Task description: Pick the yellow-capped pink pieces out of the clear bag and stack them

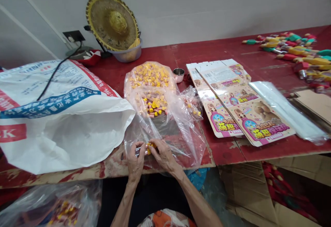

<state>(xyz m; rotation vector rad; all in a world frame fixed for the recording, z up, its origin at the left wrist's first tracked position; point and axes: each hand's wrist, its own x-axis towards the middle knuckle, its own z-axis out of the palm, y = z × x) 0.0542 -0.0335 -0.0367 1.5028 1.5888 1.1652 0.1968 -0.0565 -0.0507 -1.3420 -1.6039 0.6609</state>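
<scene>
Both my hands meet at the near edge of the red table [232,54]. My left hand [134,158] and my right hand [162,154] are closed, fingertips together, on a small bundle of yellow-capped tubes [148,147] wrapped in clear film. Just beyond them lies a large clear plastic bag [165,120], open and crumpled, with a loose pile of the same tubes [154,105] on it. A second clear bag of yellow pieces [150,75] sits farther back.
A big white woven sack [62,116] fills the left. Flat printed cartons [240,106] and clear sleeves [287,113] lie to the right, colourful toys [297,51] far right. A small metal cup [178,73], a straw hat [112,21] and a basin stand at the back.
</scene>
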